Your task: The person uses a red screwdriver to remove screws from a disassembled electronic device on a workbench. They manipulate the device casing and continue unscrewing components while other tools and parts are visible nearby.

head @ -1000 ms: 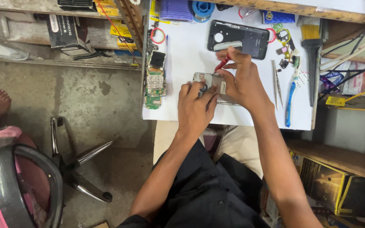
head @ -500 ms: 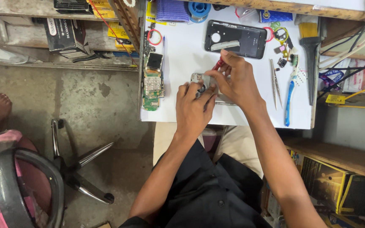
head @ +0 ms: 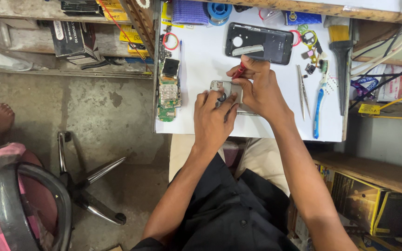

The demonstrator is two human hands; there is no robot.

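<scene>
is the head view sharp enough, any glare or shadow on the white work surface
Head view: evenly lit and sharp; the white work surface is bright but not blown out; only soft shadows under the left hand and right hand; the small grey device is mostly hidden; the edges bow slightly.

Circuit board (head: 167,93), tweezers (head: 302,90), brush (head: 340,51)

Stained concrete floor (head: 94,116), black swivel chair (head: 33,204), wooden shelves (head: 378,176).
</scene>
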